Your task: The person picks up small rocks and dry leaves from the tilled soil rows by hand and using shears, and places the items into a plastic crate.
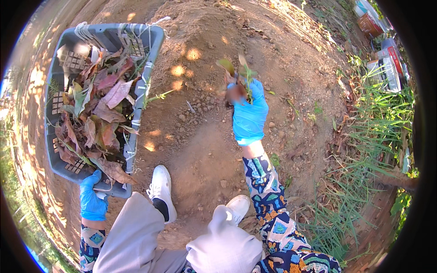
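A grey plastic crate (158, 44) with slotted walls and white cord wound round its rim stands at the left. Dry brown and reddish leaves (108, 112) with some green stems fill much of it. My left hand (93, 198), in a blue glove, grips the crate's near rim, thumb over the edge. Over the soil right of the crate is my right hand (251, 109), also blue-gloved, its fingers closed on a small bunch of leaves and green sprigs (248, 76). A blurred brown patch hides part of that bunch and the fingertips.
Dry soil (205, 143) with small stones lies between my white shoes (164, 186) and beyond. Green grass (372, 136) and dead leaves border the right side. Discarded containers (384, 73) lie at the upper right. A thin green weed (160, 96) sticks out beside the crate.
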`<state>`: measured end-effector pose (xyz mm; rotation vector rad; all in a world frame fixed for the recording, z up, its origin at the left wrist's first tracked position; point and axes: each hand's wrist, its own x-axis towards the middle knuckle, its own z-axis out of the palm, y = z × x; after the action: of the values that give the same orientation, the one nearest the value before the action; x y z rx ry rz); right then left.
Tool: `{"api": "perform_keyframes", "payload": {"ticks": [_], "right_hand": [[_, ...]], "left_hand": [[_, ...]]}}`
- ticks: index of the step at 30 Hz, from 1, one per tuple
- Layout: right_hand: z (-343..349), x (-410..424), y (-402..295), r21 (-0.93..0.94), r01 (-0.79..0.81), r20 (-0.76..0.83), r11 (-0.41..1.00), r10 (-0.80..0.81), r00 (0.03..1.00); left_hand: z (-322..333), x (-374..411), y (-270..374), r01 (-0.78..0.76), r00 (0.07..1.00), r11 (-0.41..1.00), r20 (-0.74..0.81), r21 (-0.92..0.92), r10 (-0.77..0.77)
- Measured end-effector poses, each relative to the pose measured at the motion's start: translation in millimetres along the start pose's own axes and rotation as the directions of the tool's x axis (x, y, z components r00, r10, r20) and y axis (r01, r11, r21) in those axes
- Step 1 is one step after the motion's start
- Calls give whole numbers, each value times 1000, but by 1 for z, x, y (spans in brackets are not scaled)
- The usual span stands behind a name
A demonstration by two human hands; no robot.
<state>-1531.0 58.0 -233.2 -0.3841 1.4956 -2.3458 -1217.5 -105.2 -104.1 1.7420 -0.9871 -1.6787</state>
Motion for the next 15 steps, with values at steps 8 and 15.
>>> {"api": "perform_keyframes", "payload": {"ticks": [8, 15], "right_hand": [[152, -13, -70, -624, 326, 461, 710, -3, 887], [-24, -120, -158, -384, 138, 236, 913, -47, 971]], "left_hand": [[33, -8, -25, 30, 971, 973, 226, 231, -83], [65, -29, -44, 42, 957, 906, 243, 420, -157]]}}
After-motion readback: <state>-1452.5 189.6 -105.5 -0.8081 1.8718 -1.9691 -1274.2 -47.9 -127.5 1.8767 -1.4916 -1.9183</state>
